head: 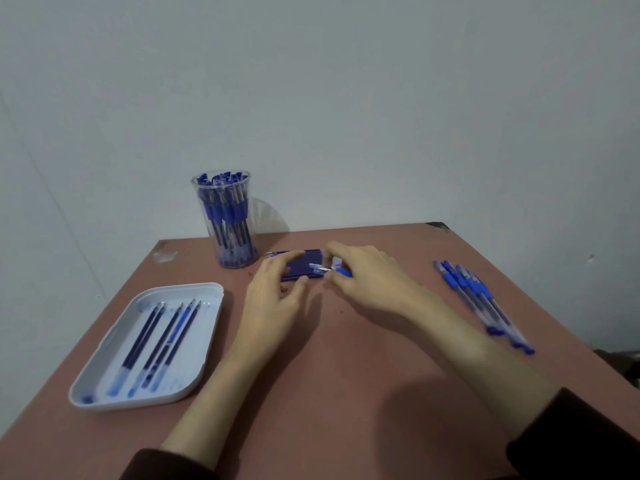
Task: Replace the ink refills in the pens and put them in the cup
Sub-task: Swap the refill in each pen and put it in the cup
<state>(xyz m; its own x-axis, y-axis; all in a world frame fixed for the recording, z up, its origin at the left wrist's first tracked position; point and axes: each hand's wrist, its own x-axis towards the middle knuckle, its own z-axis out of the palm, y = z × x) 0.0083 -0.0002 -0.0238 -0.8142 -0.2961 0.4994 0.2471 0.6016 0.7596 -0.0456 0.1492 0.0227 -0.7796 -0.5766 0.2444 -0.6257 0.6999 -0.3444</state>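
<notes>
While the left hand (277,292), fingers half-curled, pinches the refills (301,265) lying beside the cup (225,220) and the right hand (367,271) pinches a pen (343,273) at their right end, a careless tug could scatter the loose refills, since nothing else restrains them.

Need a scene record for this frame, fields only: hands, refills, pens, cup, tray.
left hand: grips dark blue bundle of refills, mid-table
right hand: pinches clear pen with a blue end, over the bundle
cup: clear plastic cup, back of table, packed with blue pens
tray: white plastic tray, left, several loose refills lying in it
loose blue pens: lying side by side, right
surface: reddish-brown table
</notes>
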